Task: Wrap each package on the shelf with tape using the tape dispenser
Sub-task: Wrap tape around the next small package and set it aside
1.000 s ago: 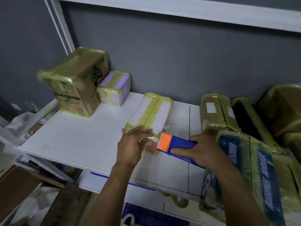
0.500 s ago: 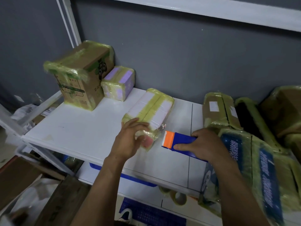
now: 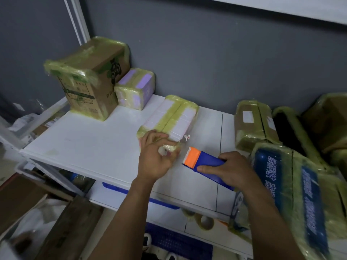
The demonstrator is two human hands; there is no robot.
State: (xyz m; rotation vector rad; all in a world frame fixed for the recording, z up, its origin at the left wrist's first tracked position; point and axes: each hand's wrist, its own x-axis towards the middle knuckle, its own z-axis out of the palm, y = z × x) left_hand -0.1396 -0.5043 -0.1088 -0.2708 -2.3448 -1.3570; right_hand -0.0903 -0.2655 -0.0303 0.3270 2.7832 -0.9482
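A flat white package (image 3: 172, 117) banded with yellowish tape lies on the white shelf (image 3: 90, 143), its near end under my left hand (image 3: 155, 158). That hand's fingers curl over the near end, pressing on crinkled tape there. My right hand (image 3: 229, 169) grips the blue tape dispenser (image 3: 208, 164), whose orange head points at the package's near corner, a short gap away.
A taped cardboard box (image 3: 90, 79) and a small purple-and-white parcel (image 3: 135, 89) stand at the back left. Several taped parcels (image 3: 253, 124) crowd the right side, a blue-printed one (image 3: 293, 194) nearest me. Tape rolls (image 3: 205, 222) lie on the shelf below.
The dispenser has come off the package's near end and drawn back to the right. My left hand has stayed on that end, smoothing the tape down. The view has shifted slightly.
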